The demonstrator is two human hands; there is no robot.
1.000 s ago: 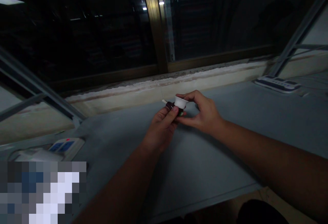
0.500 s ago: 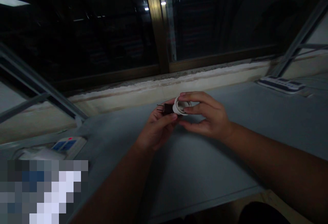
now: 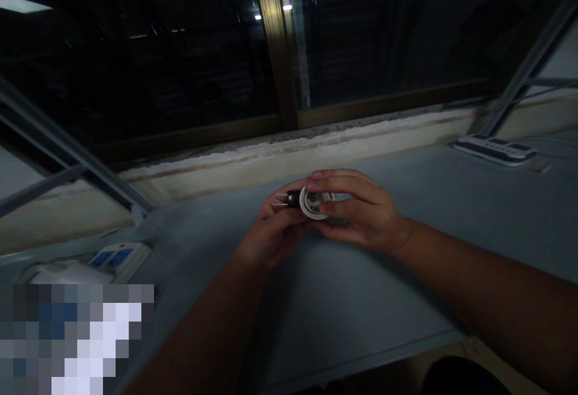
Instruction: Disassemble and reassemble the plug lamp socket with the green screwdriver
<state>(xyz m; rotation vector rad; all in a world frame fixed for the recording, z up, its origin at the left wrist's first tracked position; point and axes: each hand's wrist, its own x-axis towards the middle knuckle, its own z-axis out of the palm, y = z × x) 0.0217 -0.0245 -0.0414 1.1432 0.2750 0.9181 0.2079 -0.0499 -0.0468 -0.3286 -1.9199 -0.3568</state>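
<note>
Hands point(image 3: 365, 214) are between one power strip point(image 3: 120, 261) and another point(image 3: 494, 150).

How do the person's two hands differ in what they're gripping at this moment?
The left hand cradles the dark plug body from below, with the metal prongs sticking out past it, while the right hand pinches the white round ring with its fingertips. Both hands hold this one joined piece above the grey bench.

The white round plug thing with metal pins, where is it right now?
In the head view, the white round plug is in the middle, held between the left hand and the right hand, above the grey table and below the window.
</note>
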